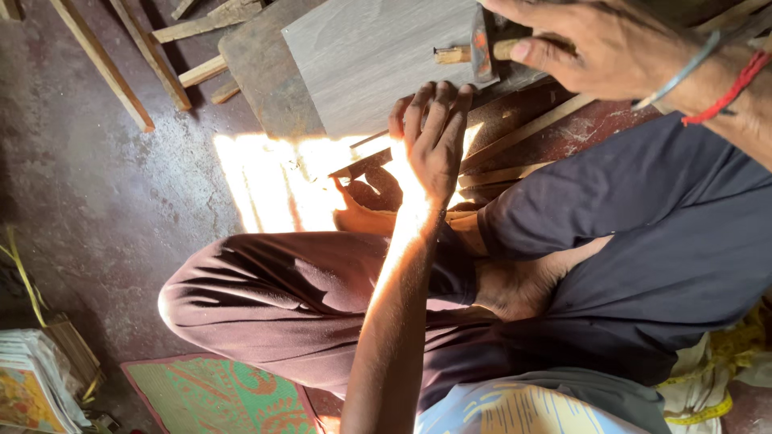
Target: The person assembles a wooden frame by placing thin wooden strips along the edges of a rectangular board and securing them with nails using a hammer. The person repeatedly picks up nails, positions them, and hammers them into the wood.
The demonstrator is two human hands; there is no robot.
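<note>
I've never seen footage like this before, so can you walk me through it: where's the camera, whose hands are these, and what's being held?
There is one picture, taken by a camera worn on a person's head and looking down, so you see their own arms and legs. The person sits cross-legged on a dark floor, with a bright patch of sunlight in front of the knees.

The left hand presses its fingers on the edge of a flat grey board that lies on a darker wooden slab. The right hand, with a metal bangle and red thread at the wrist, grips a hammer with a wooden handle, its head over the board.

Wooden strips lie scattered around, and a green patterned mat sits near the bottom.
</note>
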